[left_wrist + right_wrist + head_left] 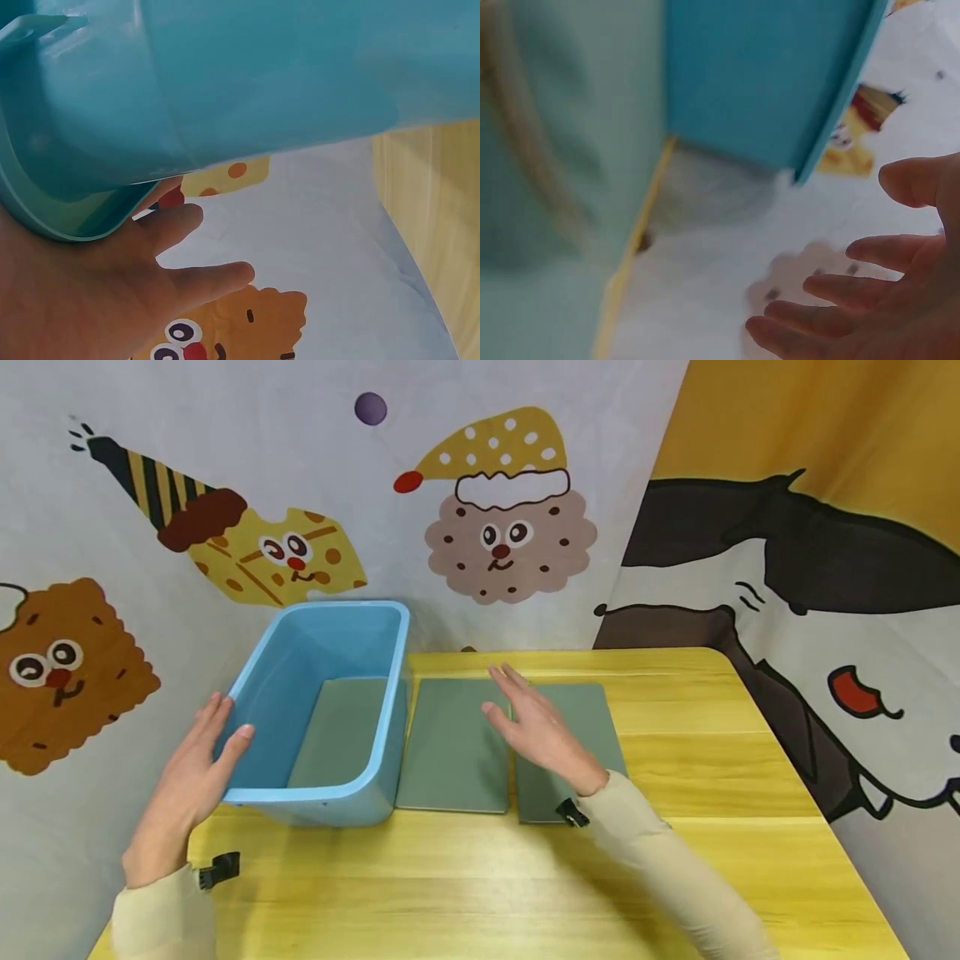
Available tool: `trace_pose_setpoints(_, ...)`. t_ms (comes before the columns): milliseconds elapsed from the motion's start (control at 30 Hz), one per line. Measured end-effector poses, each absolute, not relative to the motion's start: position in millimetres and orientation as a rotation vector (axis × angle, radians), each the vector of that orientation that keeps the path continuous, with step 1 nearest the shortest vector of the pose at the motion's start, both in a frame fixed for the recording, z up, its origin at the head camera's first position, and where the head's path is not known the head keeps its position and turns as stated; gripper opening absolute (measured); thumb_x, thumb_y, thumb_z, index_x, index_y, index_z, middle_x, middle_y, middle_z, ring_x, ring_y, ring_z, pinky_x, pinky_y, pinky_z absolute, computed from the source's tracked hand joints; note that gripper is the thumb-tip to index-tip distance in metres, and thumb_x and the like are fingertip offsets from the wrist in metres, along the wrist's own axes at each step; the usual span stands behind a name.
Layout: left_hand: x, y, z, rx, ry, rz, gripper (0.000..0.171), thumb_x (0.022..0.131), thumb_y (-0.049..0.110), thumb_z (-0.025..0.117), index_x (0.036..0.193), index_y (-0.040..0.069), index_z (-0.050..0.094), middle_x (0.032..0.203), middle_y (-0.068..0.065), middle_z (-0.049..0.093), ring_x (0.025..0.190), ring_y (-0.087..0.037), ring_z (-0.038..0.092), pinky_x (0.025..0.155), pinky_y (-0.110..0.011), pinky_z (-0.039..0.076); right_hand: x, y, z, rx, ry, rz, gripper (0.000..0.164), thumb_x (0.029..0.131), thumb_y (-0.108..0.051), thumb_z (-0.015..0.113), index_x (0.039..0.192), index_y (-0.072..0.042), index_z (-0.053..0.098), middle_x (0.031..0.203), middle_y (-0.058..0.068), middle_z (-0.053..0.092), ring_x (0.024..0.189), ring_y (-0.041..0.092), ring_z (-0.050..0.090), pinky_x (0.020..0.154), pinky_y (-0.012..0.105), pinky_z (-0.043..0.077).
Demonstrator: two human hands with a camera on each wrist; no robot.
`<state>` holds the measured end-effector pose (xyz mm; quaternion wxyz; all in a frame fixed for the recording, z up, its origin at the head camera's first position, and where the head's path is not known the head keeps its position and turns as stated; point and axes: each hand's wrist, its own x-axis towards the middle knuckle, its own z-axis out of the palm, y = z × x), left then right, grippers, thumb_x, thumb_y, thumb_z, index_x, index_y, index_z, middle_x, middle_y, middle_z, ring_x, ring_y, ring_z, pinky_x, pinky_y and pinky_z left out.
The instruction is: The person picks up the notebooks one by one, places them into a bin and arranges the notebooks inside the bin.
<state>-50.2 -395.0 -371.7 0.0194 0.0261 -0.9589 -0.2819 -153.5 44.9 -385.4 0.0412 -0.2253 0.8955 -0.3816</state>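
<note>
A light blue plastic bin (367, 792) stands on the left of the wooden table, its mouth facing up. My left hand (191, 768) touches the bin's near left rim, the thumb over the edge and the other fingers along the outside. In the left wrist view those fingers (214, 281) are straight and spread beside the bin wall (262, 82). One flat grey-green board (337, 735) lies inside the bin. To its right, another grey-green board (453, 743) and a third (577, 710) lie side by side. Above these two, my right hand (543, 731) hovers with fingers extended, holding nothing.
The yellow wood-grain table (465, 885) has a rounded far right corner. Behind it hangs a cloth backdrop (637, 410) with cartoon figures, close to the bin's far and left sides. Black clips (219, 870) show at both cuffs.
</note>
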Motion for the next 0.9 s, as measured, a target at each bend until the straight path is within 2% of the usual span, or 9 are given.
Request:
trace_pose_setpoints(267,-49,-395,-375,0.106,-2.974,-0.858,0.072,0.112,0.046,0.033,0.167,0.009,0.004,0.173,-0.016,-0.007,0.155,-0.048,-0.008,0.112,-0.081,0.002,-160,111,-434,-0.501,2.878,-0.913,0.070,0.109,-0.042,0.050,0.165,-0.008,0.026,0.166,0.026,0.025,0.148,0.049,0.032,0.113,0.069,0.033)
trace_pose_setpoints(467,-51,-393,-376,0.115,-2.967,-0.871,0.071,0.112,0.046,0.033,0.167,0.011,0.004,0.173,-0.015,-0.007,0.156,-0.047,-0.008,0.111,-0.082,0.002,-161,145,-453,-0.326,2.958,-0.638,0.088,0.101,-0.061,0.053,0.164,-0.006,0.027,0.161,0.036,0.028,0.141,0.059,0.036,0.102,0.072,0.041)
trace_pose_setpoints(600,-51,-393,-376,0.120,-2.968,-0.869,0.071,0.113,0.045,0.033,0.167,0.010,0.005,0.173,-0.015,-0.006,0.156,-0.048,-0.007,0.111,-0.082,0.003,-159,158,-461,-0.225,2.934,-0.468,0.100,0.096,-0.073,0.053,0.165,-0.007,0.024,0.150,0.041,0.039,0.125,0.060,0.049,0.084,0.065,0.052)
trace_pose_setpoints(667,-51,-393,-376,0.123,-2.966,-0.864,0.070,0.113,0.045,0.033,0.167,0.010,0.005,0.173,-0.015,-0.006,0.156,-0.048,-0.007,0.111,-0.082,0.003,-158,160,-465,-0.197,2.907,-0.398,0.105,0.093,-0.075,0.054,0.165,-0.005,0.023,0.141,0.042,0.046,0.114,0.057,0.054,0.072,0.058,0.053)
trace_pose_setpoints(733,-51,-393,-375,0.126,-2.962,-0.862,0.070,0.113,0.045,0.032,0.167,0.010,0.005,0.173,-0.015,-0.005,0.156,-0.048,-0.006,0.111,-0.082,0.003,-159,161,-468,-0.171,2.875,-0.353,0.109,0.091,-0.075,0.058,0.163,-0.001,0.024,0.136,0.042,0.048,0.109,0.054,0.056,0.066,0.055,0.053)
trace_pose_setpoints(833,-51,-393,-376,0.138,-2.957,-0.858,0.070,0.113,0.046,0.032,0.167,0.011,0.005,0.173,-0.016,-0.004,0.156,-0.047,-0.006,0.112,-0.081,0.002,-163,160,-471,-0.164,2.843,-0.338,0.115,0.088,-0.071,0.066,0.159,0.010,0.026,0.132,0.045,0.046,0.109,0.055,0.055,0.069,0.058,0.054)
trace_pose_setpoints(900,-51,-392,-376,0.142,-2.949,-0.862,0.070,0.113,0.045,0.032,0.167,0.010,0.006,0.173,-0.016,-0.003,0.156,-0.048,-0.006,0.112,-0.081,0.002,-167,158,-472,-0.161,2.828,-0.366,0.118,0.087,-0.067,0.072,0.156,0.015,0.026,0.133,0.049,0.042,0.111,0.059,0.054,0.077,0.062,0.054)
